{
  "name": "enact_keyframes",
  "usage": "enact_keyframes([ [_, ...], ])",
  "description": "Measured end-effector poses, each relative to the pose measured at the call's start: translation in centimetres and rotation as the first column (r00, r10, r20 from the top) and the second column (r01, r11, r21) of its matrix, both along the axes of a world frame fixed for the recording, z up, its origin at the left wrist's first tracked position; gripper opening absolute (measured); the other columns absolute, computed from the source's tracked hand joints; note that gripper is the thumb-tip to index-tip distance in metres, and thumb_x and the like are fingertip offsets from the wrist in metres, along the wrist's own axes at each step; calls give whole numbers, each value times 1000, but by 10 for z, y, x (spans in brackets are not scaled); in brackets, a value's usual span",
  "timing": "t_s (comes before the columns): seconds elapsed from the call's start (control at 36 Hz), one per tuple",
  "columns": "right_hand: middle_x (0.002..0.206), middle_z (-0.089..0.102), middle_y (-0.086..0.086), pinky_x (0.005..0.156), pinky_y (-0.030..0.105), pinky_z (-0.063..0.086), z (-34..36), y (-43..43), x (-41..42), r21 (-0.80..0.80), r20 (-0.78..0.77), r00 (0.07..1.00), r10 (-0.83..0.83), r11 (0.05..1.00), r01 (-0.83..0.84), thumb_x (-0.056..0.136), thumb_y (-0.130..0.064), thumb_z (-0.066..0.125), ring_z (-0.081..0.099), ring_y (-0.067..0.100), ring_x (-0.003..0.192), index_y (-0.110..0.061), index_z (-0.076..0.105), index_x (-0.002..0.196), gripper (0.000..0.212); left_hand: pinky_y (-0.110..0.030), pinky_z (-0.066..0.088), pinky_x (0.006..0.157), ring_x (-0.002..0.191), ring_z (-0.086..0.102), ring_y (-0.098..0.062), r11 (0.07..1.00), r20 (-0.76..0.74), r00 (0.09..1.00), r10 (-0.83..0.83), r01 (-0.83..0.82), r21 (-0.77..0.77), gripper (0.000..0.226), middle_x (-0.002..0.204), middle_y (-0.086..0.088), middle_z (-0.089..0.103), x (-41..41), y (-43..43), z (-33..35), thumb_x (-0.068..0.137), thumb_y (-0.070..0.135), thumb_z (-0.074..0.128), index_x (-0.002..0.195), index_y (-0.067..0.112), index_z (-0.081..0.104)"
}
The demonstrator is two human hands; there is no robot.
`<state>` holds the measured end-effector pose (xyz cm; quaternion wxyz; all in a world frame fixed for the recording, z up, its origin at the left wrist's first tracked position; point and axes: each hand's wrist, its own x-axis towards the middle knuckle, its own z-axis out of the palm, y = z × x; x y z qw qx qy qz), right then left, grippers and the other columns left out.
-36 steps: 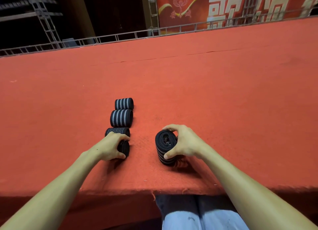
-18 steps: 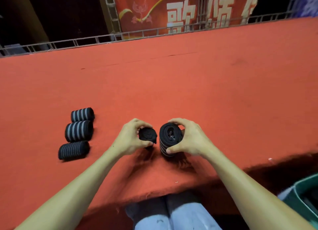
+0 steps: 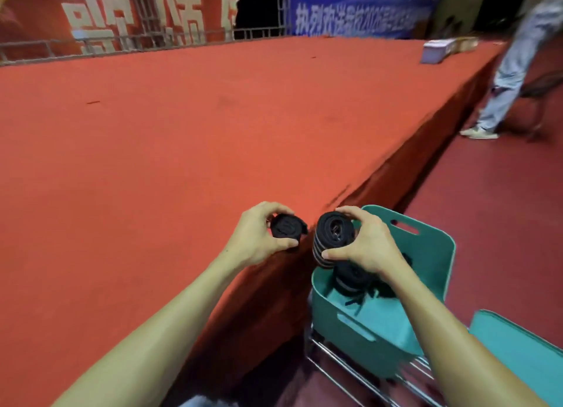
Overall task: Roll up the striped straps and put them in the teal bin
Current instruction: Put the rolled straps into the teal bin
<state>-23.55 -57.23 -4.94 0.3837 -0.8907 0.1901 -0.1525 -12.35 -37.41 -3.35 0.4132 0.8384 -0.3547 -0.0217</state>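
Red carpeted stage (image 3: 182,147) under L hand (image 3: 259,239). Teal bin (image 3: 426,242) below R hand (image 3: 368,248); rolled straps (image 3: 350,280) inside partly hidden by wrist, blurry. R hand grips striped roll (image 3: 330,239) above bin's edge. L hand pinches smaller dark roll (image 3: 286,227), stripes not visible.

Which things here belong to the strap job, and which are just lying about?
Job: left hand, small roll; right hand, striped roll; teal bin; straps inside it.
Lying about: pale box on the stage; teal panel; wire rack; bystander.
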Motion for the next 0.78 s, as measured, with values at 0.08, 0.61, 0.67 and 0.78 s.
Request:
enact_keyframes([
  [0.08, 123, 64, 0, 96, 23, 39, -14, -27, -16, 3, -34, 994, -106, 994, 106, 47, -27, 98, 58, 18, 117, -22, 61, 127, 87, -5, 38, 74, 89, 58, -14, 997, 0, 997, -73, 73, -9, 48, 103, 2, 67, -5, -42, -14, 62, 11, 92, 105, 19, 71],
  [0.61, 126, 59, 7, 95, 34, 46, -99, -68, -39, 76, -258, 863, -433, 882, 465, 51, -30, 98, 55, 26, 119, -14, 52, 133, 96, -8, 36, 77, 92, 56, -15, 975, -37, 976, -217, 218, 37, 53, 106, 1, 63, -18, -122, -67, 62, 14, 93, 111, 19, 72],
  [0.67, 127, 59, 8, 98, 37, 47, -102, -69, -42, 71, -279, 848, -451, 871, 487, 51, -32, 98, 54, 28, 120, -14, 51, 133, 96, -18, 42, 83, 96, 57, -17, 972, -38, 974, -223, 225, 62, 53, 108, 0, 63, -17, -122, -71, 62, 17, 93, 111, 20, 71],
  [0.78, 131, 56, 10, 102, 38, 44, -107, -69, -47, 83, -301, 821, -485, 844, 530, 53, -33, 98, 50, 29, 125, -13, 49, 135, 97, -24, 44, 87, 99, 57, -17, 969, -32, 975, -221, 223, 108, 53, 109, 0, 62, -17, -120, -82, 63, 19, 93, 112, 19, 71],
])
